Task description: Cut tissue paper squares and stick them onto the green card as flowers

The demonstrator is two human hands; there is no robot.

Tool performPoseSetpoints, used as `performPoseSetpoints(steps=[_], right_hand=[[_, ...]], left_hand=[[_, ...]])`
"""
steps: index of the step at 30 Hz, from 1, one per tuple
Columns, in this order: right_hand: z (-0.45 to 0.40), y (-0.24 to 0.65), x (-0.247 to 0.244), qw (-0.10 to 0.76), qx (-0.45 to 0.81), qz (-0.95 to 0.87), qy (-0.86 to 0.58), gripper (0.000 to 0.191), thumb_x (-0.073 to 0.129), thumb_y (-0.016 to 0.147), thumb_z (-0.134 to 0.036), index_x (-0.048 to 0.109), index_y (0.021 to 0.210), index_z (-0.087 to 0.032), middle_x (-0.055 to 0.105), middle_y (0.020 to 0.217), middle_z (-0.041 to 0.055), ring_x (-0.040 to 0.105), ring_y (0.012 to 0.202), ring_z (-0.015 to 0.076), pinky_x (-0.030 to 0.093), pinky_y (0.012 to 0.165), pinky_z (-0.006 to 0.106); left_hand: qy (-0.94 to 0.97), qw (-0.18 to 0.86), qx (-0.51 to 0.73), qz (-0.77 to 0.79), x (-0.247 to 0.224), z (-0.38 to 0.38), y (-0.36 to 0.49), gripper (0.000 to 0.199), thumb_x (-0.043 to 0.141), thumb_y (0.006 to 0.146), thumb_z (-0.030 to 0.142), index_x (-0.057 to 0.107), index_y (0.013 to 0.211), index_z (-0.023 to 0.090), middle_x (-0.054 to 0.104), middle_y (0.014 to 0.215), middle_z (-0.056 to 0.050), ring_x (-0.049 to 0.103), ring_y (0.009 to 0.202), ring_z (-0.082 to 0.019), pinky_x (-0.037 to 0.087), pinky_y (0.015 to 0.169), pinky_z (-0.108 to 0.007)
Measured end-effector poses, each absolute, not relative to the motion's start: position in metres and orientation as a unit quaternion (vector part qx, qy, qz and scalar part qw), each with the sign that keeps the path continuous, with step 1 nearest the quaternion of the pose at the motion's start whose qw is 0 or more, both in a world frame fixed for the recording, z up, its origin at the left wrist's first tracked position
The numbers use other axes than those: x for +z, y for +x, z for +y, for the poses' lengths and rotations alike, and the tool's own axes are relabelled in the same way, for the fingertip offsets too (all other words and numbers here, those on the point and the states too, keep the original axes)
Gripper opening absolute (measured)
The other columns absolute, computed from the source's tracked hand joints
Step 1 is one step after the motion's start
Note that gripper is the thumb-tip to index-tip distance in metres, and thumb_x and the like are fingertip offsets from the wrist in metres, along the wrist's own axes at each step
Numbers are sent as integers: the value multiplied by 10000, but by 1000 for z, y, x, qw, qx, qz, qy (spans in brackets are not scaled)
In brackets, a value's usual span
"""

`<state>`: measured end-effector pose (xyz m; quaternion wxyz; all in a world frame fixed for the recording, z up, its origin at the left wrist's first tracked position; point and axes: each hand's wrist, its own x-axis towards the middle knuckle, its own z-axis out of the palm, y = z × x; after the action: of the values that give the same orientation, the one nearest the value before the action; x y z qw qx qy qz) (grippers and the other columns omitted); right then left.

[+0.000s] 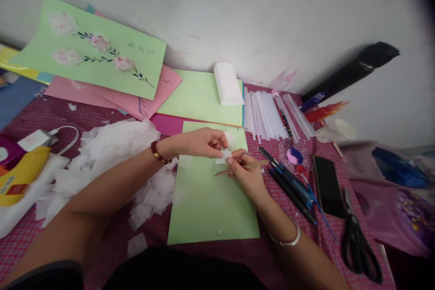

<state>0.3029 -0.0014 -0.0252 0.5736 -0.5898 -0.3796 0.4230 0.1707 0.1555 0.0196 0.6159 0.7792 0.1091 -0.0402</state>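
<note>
Over a green sheet (pixel 214 208) my two hands meet around a small piece of white tissue paper (pixel 223 157). My left hand (pixel 204 142) pinches its left side between thumb and fingers. The thumb and fingers of my right hand (pixel 246 172) hold its right side. A thin wooden stick (pixel 256 164) also lies across my right hand's fingers, its pointed end showing below the tissue. A few pale tissue squares (pixel 185 161) rest on the sheet's left edge. To the left is a large heap of white tissue pieces (pixel 112 145).
Green card with tissue flowers (pixel 142 54) leans at the back left. A folded white tissue stack (pixel 227 84) and white strips (pixel 267 115) stand behind. At the right are cutters and pens (pixel 292 190), a phone (pixel 328 186) and black scissors (pixel 358 240). A yellow packet (pixel 27 174) lies left.
</note>
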Motion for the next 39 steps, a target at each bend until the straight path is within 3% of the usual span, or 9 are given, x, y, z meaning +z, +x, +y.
performPoseSetpoints(steps=[3,9,12,17,24,29,36,39], right_hand=[[-4,309,-28,589,401,-387,-585,144,694,814,-338,647,751,-218,541,537,-64,499,430,93,419,429,225],[-10,332,-39,674,347,-361,-543,102,587,881,-222,688,870,-232,667,697,-16,617,591,138,506,569,284],[-9,335,-45,651,355,-374,-557,115,584,884,-210,695,869,-238,687,731,-6,639,622,151,531,618,311],[-5,334,-52,650,342,-362,-573,112,580,892,-238,691,872,-240,676,765,-1,639,647,154,538,634,317],[0,334,-52,687,344,-305,-563,99,585,887,-249,680,870,-228,657,783,-5,654,693,149,561,700,334],[2,334,-51,695,354,-290,-554,98,590,884,-248,682,859,-227,661,781,-2,663,713,155,561,702,332],[-3,330,-38,751,300,-307,-502,155,506,913,-199,653,934,-241,656,707,-21,635,619,143,531,634,313],[-9,328,-37,729,271,-356,-518,168,490,925,-201,647,963,-248,648,708,-24,633,618,149,517,644,324]], left_hand=[[765,628,-16,144,20,165,168,116,630,792,259,606,788,146,553,690,29,458,598,-69,349,557,-203],[600,719,209,281,26,189,162,86,642,769,165,567,729,151,595,694,17,501,579,-45,380,552,-168],[518,781,184,296,11,194,165,133,673,753,165,540,752,155,606,637,13,535,533,-56,372,501,-164],[555,801,60,217,-14,198,164,193,748,716,199,642,861,128,679,703,-18,606,594,-84,473,591,-208],[749,647,1,143,-19,199,165,93,709,683,201,690,754,144,662,739,7,578,689,-96,435,666,-215],[837,514,15,184,-16,175,180,122,592,746,169,694,807,138,668,745,-5,561,657,-108,387,600,-214],[865,423,70,261,-21,160,191,156,556,694,87,612,823,156,648,738,-1,568,658,-124,380,573,-216],[862,428,78,259,-24,161,191,171,550,684,78,601,825,161,641,729,8,566,648,-123,386,573,-218]])
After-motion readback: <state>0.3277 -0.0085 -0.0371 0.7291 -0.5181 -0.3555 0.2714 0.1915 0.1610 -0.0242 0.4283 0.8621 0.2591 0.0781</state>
